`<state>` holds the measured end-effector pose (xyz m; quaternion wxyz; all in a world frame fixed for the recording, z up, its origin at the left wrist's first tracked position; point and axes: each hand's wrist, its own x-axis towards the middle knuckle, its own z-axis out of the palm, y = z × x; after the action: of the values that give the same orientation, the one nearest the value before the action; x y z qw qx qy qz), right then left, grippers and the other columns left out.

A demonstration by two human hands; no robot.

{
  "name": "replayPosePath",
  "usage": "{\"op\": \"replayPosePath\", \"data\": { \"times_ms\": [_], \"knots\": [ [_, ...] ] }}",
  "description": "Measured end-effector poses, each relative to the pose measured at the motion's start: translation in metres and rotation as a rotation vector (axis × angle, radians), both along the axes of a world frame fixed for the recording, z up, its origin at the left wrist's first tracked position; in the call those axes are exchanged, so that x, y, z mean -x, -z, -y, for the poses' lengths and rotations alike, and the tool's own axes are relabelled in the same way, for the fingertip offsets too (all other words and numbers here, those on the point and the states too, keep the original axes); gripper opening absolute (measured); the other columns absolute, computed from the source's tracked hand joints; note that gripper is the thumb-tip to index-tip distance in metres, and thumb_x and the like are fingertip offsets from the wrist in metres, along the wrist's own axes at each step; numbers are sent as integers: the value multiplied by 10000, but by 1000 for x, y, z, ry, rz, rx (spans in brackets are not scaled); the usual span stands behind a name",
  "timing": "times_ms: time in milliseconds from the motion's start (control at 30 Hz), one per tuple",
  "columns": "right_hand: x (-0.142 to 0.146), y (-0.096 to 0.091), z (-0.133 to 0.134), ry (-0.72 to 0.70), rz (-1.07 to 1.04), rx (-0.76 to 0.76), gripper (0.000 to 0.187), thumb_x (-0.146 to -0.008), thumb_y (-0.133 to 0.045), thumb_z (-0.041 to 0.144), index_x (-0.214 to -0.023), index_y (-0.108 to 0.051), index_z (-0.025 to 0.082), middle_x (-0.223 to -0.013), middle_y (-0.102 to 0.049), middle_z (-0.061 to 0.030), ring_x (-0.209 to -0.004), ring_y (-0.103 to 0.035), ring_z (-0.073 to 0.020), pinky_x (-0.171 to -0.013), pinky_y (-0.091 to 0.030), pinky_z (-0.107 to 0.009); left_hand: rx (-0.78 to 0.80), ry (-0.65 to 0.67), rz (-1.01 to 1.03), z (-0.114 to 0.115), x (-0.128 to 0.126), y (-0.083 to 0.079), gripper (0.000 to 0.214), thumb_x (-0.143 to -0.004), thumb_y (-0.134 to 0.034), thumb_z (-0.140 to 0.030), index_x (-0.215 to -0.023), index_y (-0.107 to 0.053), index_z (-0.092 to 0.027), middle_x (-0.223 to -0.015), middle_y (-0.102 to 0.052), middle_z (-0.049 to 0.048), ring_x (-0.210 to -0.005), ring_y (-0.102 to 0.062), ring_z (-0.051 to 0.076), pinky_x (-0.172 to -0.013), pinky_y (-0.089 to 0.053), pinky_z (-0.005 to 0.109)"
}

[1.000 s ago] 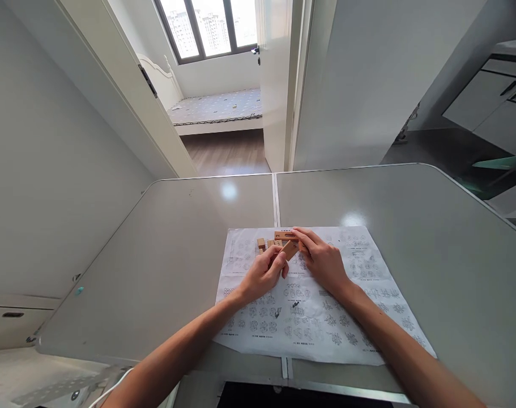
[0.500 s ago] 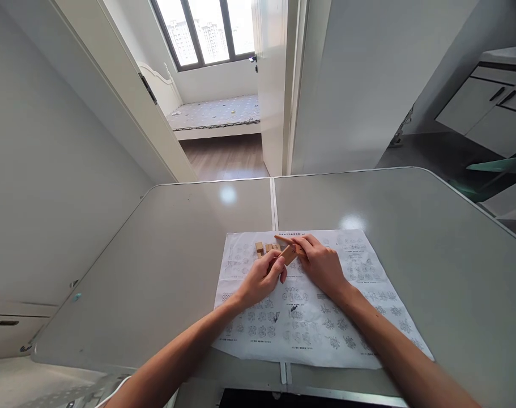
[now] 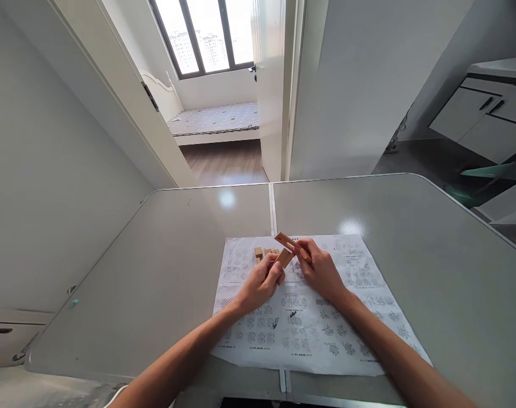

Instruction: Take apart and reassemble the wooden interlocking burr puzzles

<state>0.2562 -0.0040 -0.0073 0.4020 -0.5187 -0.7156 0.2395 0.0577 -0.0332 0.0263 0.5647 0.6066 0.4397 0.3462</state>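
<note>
My left hand [image 3: 263, 281] is closed round a short wooden block [image 3: 285, 258], which tilts up toward the right. In my right hand [image 3: 319, 265] is a longer flat wooden piece [image 3: 285, 241] with a slot cut in it and a dark mark near its far end. The two pieces are very close together; whether they touch I cannot tell. Behind my left fingers, more small wooden blocks [image 3: 258, 253] rest on a printed paper sheet [image 3: 300, 357]. That sheet carries rows of line drawings and lies beneath both hands.
A grey folding table [image 3: 177, 272] with a seam down its middle bears the sheet. Past its far edge, an open door [image 3: 271, 90] shows a bed [image 3: 217, 118] under a window. White cabinets [image 3: 481, 119] stand at the right.
My right hand has turned the slotted wooden piece so that its broad, marked face shows. The left hand keeps its block in nearly the same spot. The view has tipped slightly upward.
</note>
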Motion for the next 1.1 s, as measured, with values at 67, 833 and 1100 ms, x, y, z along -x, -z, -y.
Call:
{"op": "replayPosePath", "data": {
  "times_ms": [67,833,1100],
  "knots": [
    [2,-3,4,-46,-68,3,146,-1067,-473,324,-1124,-569,230,-857,-764,-28,-616,-672,-197,-613,-509,-296,4,9,19,0,0,1,455,-1054,-441,-611,-1149,-540,-178,-732,-507,-56,-476,-331,71,-452,-295,225],
    [7,-12,11,-102,-169,-156,299,-1095,-544,331,-1279,-741,202,-799,-710,-27,-499,-458,-119,-531,-451,-270,121,-41,205,-3,3,4,419,-1033,-513,-608,-1139,-490,-203,-747,-482,-84,-402,-301,34,-356,-272,187],
    [6,-8,12,-124,-181,-61,339,-1087,-554,366,-1325,-735,205,-549,-551,63,-440,-488,-121,-512,-453,-252,157,-43,249,-5,7,4,442,-1011,-565,-598,-1176,-527,-189,-744,-488,-75,-426,-297,39,-377,-268,194]
  ]
}}
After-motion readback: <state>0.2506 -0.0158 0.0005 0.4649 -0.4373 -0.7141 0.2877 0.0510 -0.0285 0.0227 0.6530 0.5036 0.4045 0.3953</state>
